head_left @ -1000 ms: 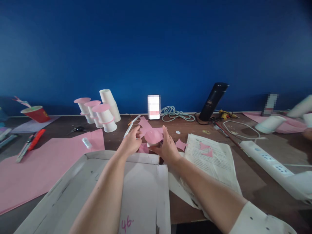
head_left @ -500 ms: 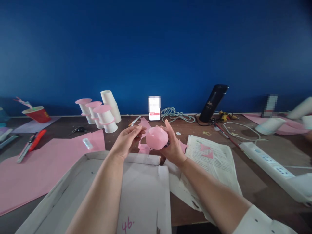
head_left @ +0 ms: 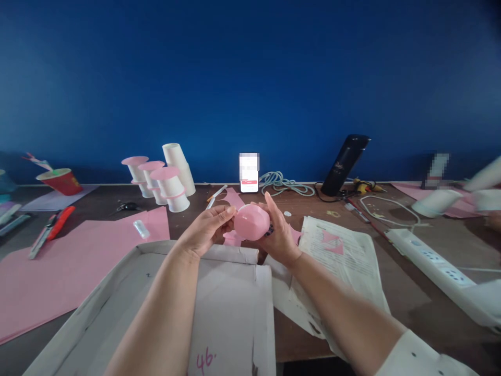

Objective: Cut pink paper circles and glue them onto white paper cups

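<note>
A roundish pink paper disc (head_left: 251, 222) is held up between my two hands, its face towards me. My left hand (head_left: 209, 224) pinches its left edge with thumb and fingertips. At the right edge, my right hand (head_left: 278, 235) curls round it, with one finger pointing up and the others hidden behind the paper. A small dark patterned bit shows by the right palm; I cannot tell what it is. Pink paper scraps (head_left: 234, 198) lie on the table behind and below the disc.
A grey cardboard tray (head_left: 235, 308) and a printed sheet (head_left: 352, 261) lie in front. White cups topped with pink discs (head_left: 166, 174), a utility knife (head_left: 49, 232), a phone (head_left: 249, 172), a black flask (head_left: 345, 164) and a power strip (head_left: 434, 266) stand or lie around.
My left hand has moved slightly right, and its fingertips now meet the disc's left edge. My right hand and the disc stay nearly in place.
</note>
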A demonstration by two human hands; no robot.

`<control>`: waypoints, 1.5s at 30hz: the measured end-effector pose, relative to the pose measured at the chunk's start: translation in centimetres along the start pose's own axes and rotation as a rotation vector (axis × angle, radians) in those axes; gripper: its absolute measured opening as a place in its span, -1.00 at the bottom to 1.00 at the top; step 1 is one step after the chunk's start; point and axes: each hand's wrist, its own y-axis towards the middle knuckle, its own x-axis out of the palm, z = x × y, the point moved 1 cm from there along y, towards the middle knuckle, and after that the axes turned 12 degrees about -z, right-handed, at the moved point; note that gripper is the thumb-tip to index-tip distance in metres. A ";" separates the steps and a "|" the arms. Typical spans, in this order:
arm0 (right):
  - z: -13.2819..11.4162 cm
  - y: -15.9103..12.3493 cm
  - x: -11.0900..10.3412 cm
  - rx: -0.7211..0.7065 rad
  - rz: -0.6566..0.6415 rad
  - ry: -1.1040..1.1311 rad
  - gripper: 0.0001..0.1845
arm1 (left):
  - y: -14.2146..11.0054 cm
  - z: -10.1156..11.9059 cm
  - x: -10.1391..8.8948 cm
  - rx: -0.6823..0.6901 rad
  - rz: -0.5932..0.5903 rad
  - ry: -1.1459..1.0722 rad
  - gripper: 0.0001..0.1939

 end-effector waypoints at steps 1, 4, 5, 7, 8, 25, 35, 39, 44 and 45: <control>0.1 0.0 0.0 -0.006 0.007 -0.006 0.10 | 0.0 0.0 0.0 -0.020 0.007 -0.003 -0.64; 0.2 0.0 0.0 -0.015 0.010 -0.020 0.09 | 0.0 0.0 0.1 -0.083 0.036 -0.002 -0.65; 0.2 0.0 0.0 -0.015 0.007 -0.023 0.09 | 0.0 0.0 0.1 -0.093 0.049 -0.001 -0.64; 0.2 0.0 0.0 -0.010 -0.002 -0.026 0.08 | 0.0 0.0 0.1 -0.091 0.075 0.003 -0.65; 0.1 0.0 0.1 -0.005 -0.007 -0.029 0.08 | 0.1 -0.1 0.1 -0.087 0.084 0.003 -0.66; 0.0 -0.1 0.1 -0.009 -0.012 -0.021 0.06 | 0.2 -0.5 -0.3 -0.099 0.082 -0.019 -0.67; 0.1 -0.2 0.2 0.022 0.008 -0.038 0.08 | 0.5 -0.9 -0.6 0.035 -0.063 -0.084 -0.61; 0.2 -0.3 0.4 0.066 0.011 -0.072 0.10 | 0.5 -0.8 -0.5 -0.028 -0.058 -0.081 -0.69; 0.7 -0.4 0.7 0.079 -0.019 -0.095 0.12 | 0.6 -0.8 -0.3 -0.107 0.030 -0.062 -0.74; 0.8 -0.4 0.8 0.081 -0.030 -0.098 0.13 | 0.6 -0.9 -0.3 -0.114 0.037 -0.066 -0.74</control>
